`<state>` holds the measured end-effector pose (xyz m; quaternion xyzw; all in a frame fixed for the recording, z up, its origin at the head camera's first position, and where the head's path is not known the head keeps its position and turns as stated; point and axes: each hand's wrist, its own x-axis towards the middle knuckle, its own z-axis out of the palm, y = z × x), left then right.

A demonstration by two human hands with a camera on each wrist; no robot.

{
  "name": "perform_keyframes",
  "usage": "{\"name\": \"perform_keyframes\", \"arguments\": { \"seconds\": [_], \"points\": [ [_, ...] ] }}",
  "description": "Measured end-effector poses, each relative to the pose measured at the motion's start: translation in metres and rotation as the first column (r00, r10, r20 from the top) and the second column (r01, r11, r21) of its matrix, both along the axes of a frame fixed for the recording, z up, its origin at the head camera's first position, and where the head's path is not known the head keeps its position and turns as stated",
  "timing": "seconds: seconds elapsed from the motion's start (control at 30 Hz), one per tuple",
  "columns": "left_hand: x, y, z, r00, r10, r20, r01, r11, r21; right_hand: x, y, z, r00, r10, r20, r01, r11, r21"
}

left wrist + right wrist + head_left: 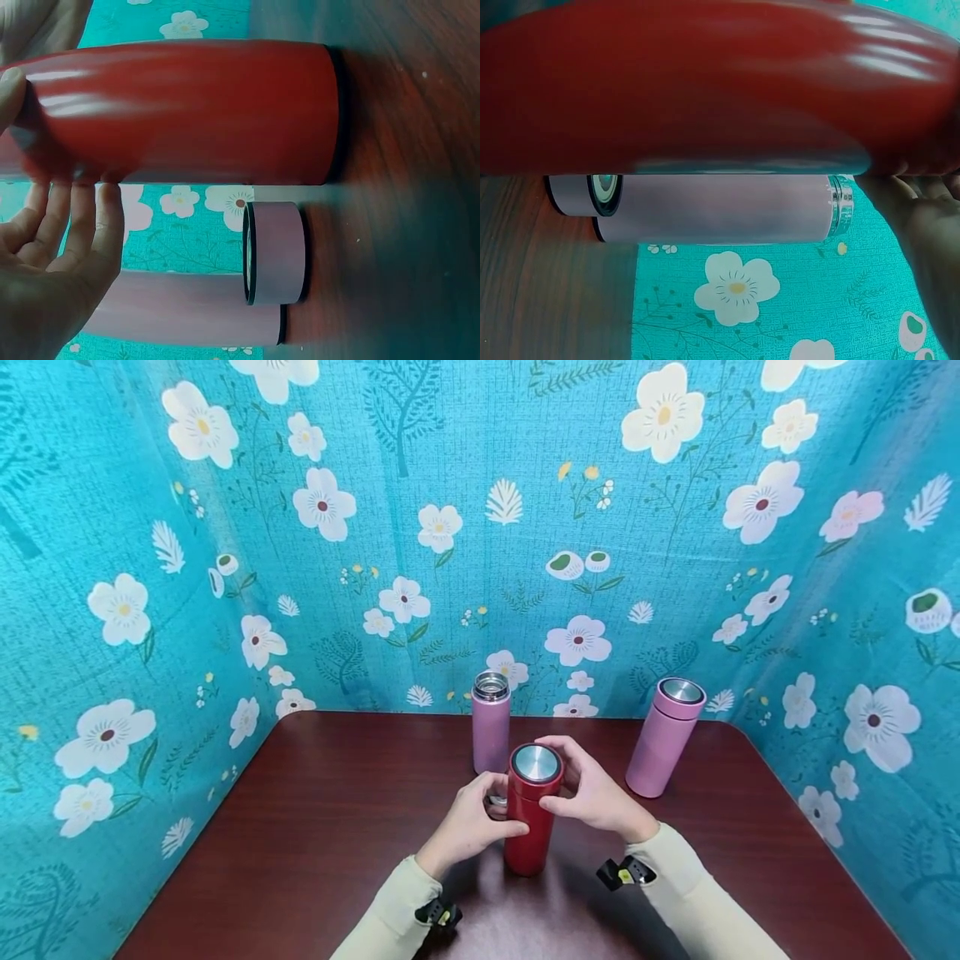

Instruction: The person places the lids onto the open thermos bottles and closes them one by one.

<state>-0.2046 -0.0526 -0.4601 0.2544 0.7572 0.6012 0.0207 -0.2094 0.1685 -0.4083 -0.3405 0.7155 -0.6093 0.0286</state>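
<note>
Gripping the red flask (538,828) upright on the tabletop (337,810): you are clamping your left grip (471,820) round its body, your right grip (600,793) round its capped upper end. Behind it, an open-mouthed pink flask (491,731) and pink lid (279,253) are standing; farther right, capped pink flask (663,743).

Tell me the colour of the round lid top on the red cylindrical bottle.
The round lid top is silver, edged in black; the head view shows it best.

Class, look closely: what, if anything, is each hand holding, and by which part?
The red flask is held upright: the left hand grips its body below the lid; the right hand grips it at the lid end.
</note>
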Motion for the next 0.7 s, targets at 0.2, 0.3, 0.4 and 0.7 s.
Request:
{"name": "perform_keyframes", "arguments": {
  "seconds": [0.2,0.3,0.4,0.7],
  "points": [
    [-0.0021,-0.0006,-0.0017,1.0,-0.006,0.004,0.006,1.0,-0.019,0.0018,0.0007,-0.0003,1.0,-0.005,0.002,0.005,1.0,0.002],
    [-0.0022,-0.0006,-0.003,1.0,-0.009,0.014,0.009,1.0,-0.023,0.0024,0.0013,-0.0002,1.0,-0.012,0.009,0.012,1.0,0.003],
    [-0.002,-0.0004,-0.0032,1.0,-0.01,0.016,0.011,1.0,-0.015,0.002,0.0019,-0.0002,1.0,-0.014,0.008,0.014,1.0,0.001],
    [0.0008,0.001,0.0002,1.0,0.018,0.008,-0.017,0.998,-0.063,0.0011,0.0027,-0.002,1.0,-0.006,-0.016,0.005,1.0,-0.021]
  ]
}}
